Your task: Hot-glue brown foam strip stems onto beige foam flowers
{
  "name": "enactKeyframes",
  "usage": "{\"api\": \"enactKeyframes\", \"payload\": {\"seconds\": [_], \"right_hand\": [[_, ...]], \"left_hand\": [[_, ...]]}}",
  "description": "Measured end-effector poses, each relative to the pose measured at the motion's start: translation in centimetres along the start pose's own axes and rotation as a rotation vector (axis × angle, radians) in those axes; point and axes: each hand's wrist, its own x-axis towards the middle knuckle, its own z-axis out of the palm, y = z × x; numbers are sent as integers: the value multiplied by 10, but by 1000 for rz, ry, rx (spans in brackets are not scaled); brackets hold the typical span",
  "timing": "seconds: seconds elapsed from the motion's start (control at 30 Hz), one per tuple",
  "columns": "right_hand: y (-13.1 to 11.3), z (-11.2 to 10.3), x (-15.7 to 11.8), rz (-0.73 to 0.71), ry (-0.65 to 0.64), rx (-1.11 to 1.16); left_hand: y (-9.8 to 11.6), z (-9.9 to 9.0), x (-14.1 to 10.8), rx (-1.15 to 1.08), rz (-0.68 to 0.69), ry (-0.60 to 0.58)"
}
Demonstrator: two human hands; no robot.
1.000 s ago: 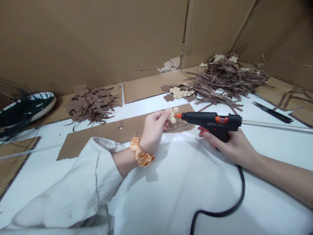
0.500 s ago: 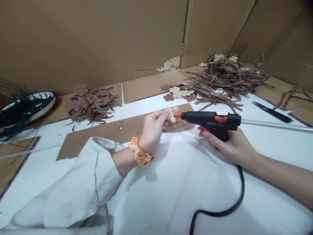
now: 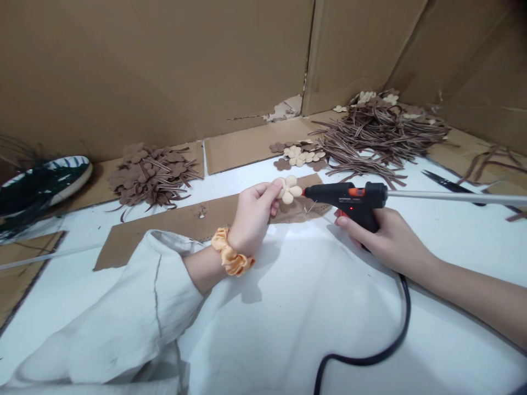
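Left hand [image 3: 254,216]: pinching cream flower [image 3: 291,190] by a petal | right hand [image 3: 389,237]: wrapped round glue gun [image 3: 343,194], nozzle [image 3: 304,192] at flower's edge, contact unclear | brown strips [image 3: 379,137]: beyond right hand

Loose off-white left sleeve [image 3: 123,312]; shiny, ruffled peach-orange scrunchie [image 3: 233,253].

A head-worn camera looks forward and down across the tabletop [image 3: 255,340].
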Motion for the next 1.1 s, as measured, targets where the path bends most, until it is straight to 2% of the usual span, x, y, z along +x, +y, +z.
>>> {"api": "enactKeyframes", "payload": {"seconds": [0.1, 0.23, 0.33, 0.4, 0.5, 0.6, 0.7, 0.93, 1.1], "right_hand": [[-2, 0, 3, 27, 30, 109], [0, -1, 7, 75, -44, 264], [3, -6, 10, 96, -87, 280], [5, -11, 12, 91, -124, 229], [9, -19, 16, 62, -170, -6], [13, -23, 20, 42, -168, -255], [14, -25, 23, 30, -172, -377], [13, -26, 27, 38, -220, -473], [12, -25, 28, 52, -238, -504]], "left_hand": [[7, -1, 0, 116, 17, 31], [14, -4, 3, 372, 117, 64], [14, -8, 6, 548, 155, 56], [13, -9, 8, 630, 143, 36], [12, -11, 10, 732, 115, 23], [13, -12, 11, 814, 115, 14], [13, -13, 12, 906, 124, 6], [10, -13, 12, 1013, 168, 50], [8, -13, 9, 1142, 190, -18]]}}
